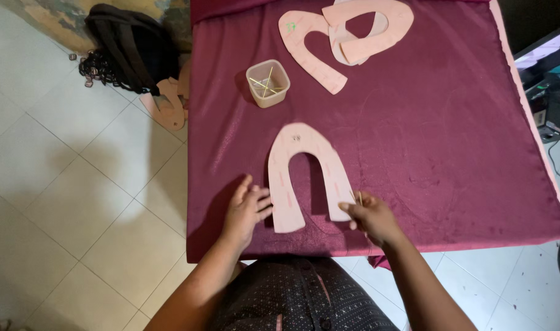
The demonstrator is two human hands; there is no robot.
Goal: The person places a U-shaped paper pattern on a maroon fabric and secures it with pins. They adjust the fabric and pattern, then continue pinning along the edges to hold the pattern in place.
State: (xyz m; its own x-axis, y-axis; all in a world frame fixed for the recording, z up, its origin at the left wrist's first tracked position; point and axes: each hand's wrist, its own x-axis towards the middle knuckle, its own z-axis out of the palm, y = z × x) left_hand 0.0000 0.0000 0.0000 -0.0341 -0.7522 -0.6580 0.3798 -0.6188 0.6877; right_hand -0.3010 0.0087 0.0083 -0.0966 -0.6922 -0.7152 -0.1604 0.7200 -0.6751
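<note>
I am seeing the left hand [246, 208] lying flat, fingers spread, on the maroon cloth covering the bench [452, 135], just beside the left leg of the pale pink horseshoe-shaped card pattern [286, 184]. The right hand [371, 216] is pinching a thin yellowish pin [355, 197] at the pattern's right leg. Farther up, a small clear square plastic tub [268, 83] is holding more pins, beside a pile of similar pink patterns [344, 34]. A black backpack [123, 46] is lying on the white tiled floor [77, 184].
</note>
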